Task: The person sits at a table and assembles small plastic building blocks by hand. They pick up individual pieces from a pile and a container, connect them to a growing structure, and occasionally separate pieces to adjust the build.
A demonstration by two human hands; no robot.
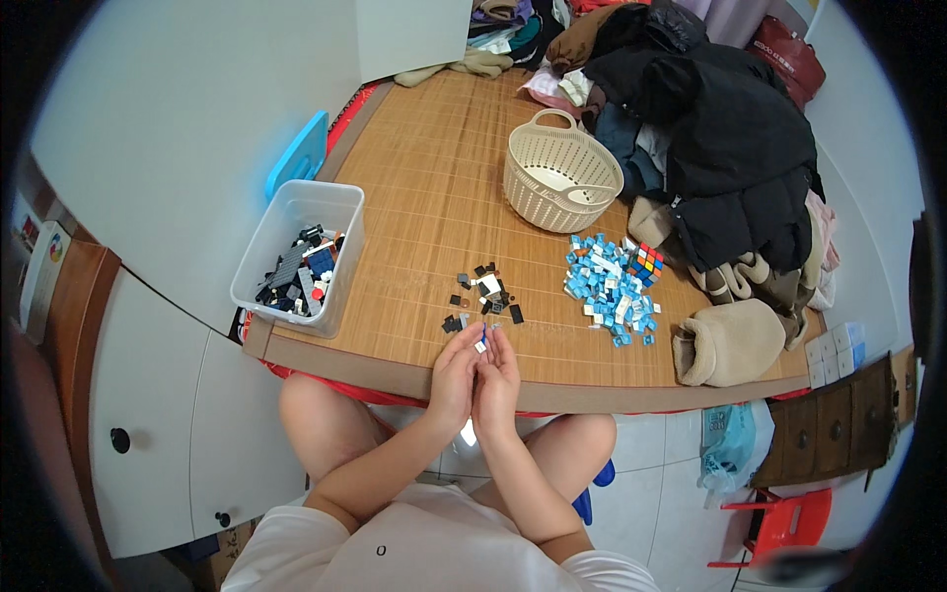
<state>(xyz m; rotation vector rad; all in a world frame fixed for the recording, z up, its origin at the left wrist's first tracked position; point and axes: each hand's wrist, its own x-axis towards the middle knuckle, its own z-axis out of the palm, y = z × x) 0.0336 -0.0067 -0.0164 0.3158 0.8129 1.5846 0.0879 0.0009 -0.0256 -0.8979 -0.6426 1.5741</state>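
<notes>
Close together at the mat's near edge, my left hand (pixel 454 383) and my right hand (pixel 496 383) have their fingers closed around a small white toy brick (pixel 480 347). A bit of dark blue shows at the fingertips, too small to make out. Just beyond my fingers lies a loose cluster of mostly black toy bricks (pixel 497 303), with a larger white brick (pixel 488 285) among them. To the right is a heap of light blue and white keycap-like pieces (pixel 609 286). A colourful puzzle cube (pixel 646 264) rests against that heap.
On the left stands a clear plastic bin (pixel 345 247) of mixed bricks, its blue lid (pixel 301 158) behind it. A beige basket (pixel 562 163) sits farther back. Dark clothes (pixel 730 128) pile up at the right, with a beige fleece item (pixel 730 343) near the front edge.
</notes>
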